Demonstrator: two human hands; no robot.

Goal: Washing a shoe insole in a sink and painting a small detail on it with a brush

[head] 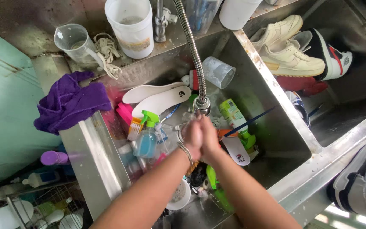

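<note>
Palms pressed together, our left hand (pixel 192 138) and right hand (pixel 210 139) meet flat under the spray head of the coiled steel faucet hose (pixel 193 51), over the cluttered steel sink (pixel 250 85); neither grips anything. Wet skin looks slippery to us. White foam insoles (pixel 155 98) nearby should bend softly; we'd pinch an edge.

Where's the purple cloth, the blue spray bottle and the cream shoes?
purple cloth (pixel 70 103): head view, middle of the crumpled fabric.
blue spray bottle (pixel 145 143): head view, its clear blue body.
cream shoes (pixel 291 59): head view, side of the nearer shoe.
</note>
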